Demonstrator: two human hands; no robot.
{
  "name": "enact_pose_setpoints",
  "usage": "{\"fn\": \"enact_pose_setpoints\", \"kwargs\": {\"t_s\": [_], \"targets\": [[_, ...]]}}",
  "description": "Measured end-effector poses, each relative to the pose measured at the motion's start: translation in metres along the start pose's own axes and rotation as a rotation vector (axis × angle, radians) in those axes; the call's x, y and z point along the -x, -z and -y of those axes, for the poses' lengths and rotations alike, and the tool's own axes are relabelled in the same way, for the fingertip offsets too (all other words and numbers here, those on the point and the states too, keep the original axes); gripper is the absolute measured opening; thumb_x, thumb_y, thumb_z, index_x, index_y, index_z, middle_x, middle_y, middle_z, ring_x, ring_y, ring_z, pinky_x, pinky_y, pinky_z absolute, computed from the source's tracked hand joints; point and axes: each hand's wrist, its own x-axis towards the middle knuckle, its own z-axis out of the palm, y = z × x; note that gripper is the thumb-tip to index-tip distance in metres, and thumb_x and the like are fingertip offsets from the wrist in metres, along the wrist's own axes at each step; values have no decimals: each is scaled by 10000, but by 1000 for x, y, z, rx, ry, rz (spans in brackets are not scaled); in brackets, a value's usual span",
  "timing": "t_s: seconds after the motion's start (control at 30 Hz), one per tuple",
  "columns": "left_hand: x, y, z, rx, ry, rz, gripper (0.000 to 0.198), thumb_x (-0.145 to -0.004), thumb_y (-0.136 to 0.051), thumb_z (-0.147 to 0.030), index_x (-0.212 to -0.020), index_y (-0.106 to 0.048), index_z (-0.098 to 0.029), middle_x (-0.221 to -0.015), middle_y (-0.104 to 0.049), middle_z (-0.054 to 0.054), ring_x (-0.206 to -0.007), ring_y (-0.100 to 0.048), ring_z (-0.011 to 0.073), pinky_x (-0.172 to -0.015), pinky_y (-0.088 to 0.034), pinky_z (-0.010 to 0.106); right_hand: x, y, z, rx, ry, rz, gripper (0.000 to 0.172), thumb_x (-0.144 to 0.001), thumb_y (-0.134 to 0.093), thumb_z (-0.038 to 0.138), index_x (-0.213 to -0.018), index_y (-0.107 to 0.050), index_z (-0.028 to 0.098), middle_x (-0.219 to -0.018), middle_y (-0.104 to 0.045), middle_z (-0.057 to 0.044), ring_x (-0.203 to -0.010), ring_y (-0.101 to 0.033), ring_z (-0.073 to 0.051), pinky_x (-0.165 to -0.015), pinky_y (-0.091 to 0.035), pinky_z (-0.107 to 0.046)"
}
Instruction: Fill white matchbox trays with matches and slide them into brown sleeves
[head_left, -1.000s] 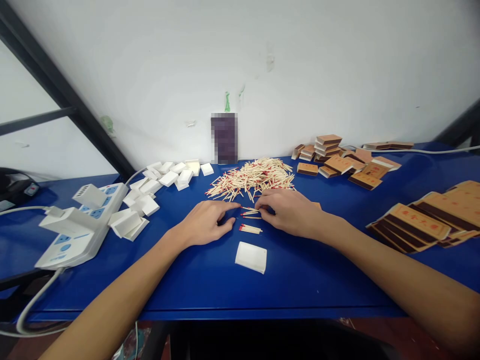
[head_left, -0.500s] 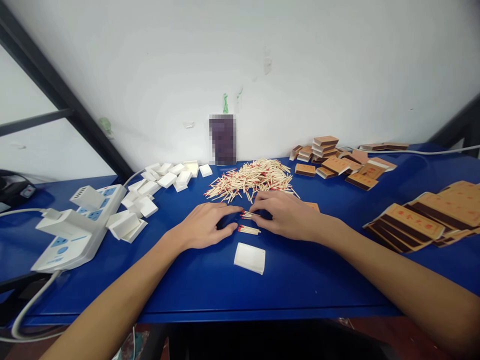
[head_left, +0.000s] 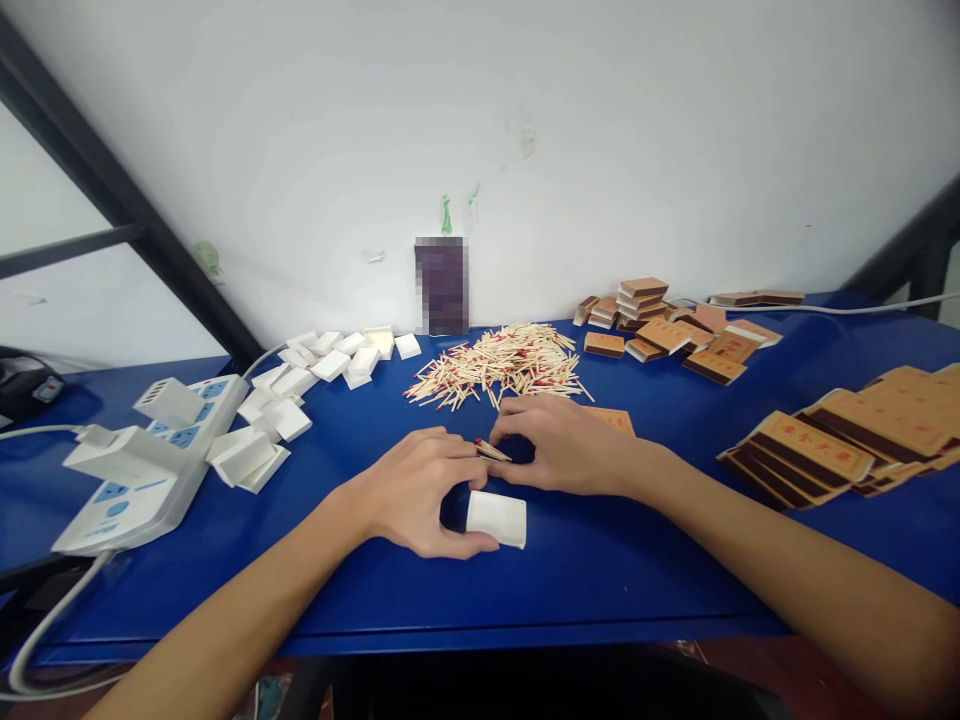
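Note:
My right hand (head_left: 551, 445) pinches a small bundle of matches (head_left: 493, 452) between thumb and fingertips, their red heads toward the left. Close beside it, my left hand (head_left: 431, 490) is open, thumb and fingers spread around the left side of a white matchbox tray (head_left: 497, 518). The thumb lies at the tray's near edge and the index finger by its far left corner; whether they press on it I cannot tell. Behind both hands lies a loose heap of matches (head_left: 510, 362). An orange matchbox piece (head_left: 613, 420) is partly hidden behind my right hand.
White trays (head_left: 296, 380) lie piled at left beside a power strip (head_left: 150, 500) with plugged-in chargers. Orange matchbox sleeves (head_left: 660, 335) are stacked at back right, with flattened ones (head_left: 817, 450) at right. A pixelated dark panel (head_left: 442, 285) stands against the wall.
My left hand has moved nearer and opened around the white tray. The two small rows of matches on the table are now gathered in my right hand's pinch, which has come slightly nearer.

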Motion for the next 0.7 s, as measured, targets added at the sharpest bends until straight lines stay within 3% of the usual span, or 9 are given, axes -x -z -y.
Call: {"fn": "enact_pose_setpoints", "kwargs": {"t_s": [0.13, 0.27, 0.37, 0.5, 0.7], "targets": [[-1, -2, 0, -23, 9, -18, 423, -759, -653, -602, -766, -584, -185, -726, -613, 4, -661, -560, 162, -666, -379, 314, -1, -3, -2, -35, 44, 17, 168, -901, -595, 298, -856, -705, 179, -814, -618, -33, -731, -559, -152, -663, -375, -290], [0, 1, 6, 13, 51, -99, 340, -926, -491, -486, -824, -600, -180, -739, -621, 17, -687, -569, 161, -671, -395, 304, -1, -4, -2, -67, 75, 28, 146, -895, -606, 281, -894, -721, 191, -842, -628, -39, -772, -570, -166, -703, -395, -306], [1, 3, 15, 63, 106, -178, 302, -1012, -381, -349, -934, -612, -170, -840, -662, 35, -773, -603, 159, -739, -434, 292, 1, -2, 0, -132, 91, 59, 141, -896, -618, 294, -912, -730, 210, -876, -642, -35, -777, -579, -158, -730, -412, -306], [2, 4, 30, 133, 96, -161, 261, -1035, -363, -273, -1114, -596, -185, -1048, -678, 49, -940, -622, 157, -839, -457, 281, 0, 2, 0, -220, 94, 93, 173, -923, -595, 334, -922, -734, 231, -902, -652, -18, -801, -594, -144, -761, -429, -295], [7, 5, 45, 58, 96, -281, 197, -969, -462, -214, -1068, -630, -185, -971, -665, 45, -860, -604, 160, -788, -478, 300, -5, -8, -14, 33, -62, -105, 231, -943, -494, 218, -1015, -710, 176, -938, -655, -72, -872, -600, -206, -784, -449, -348]]}}
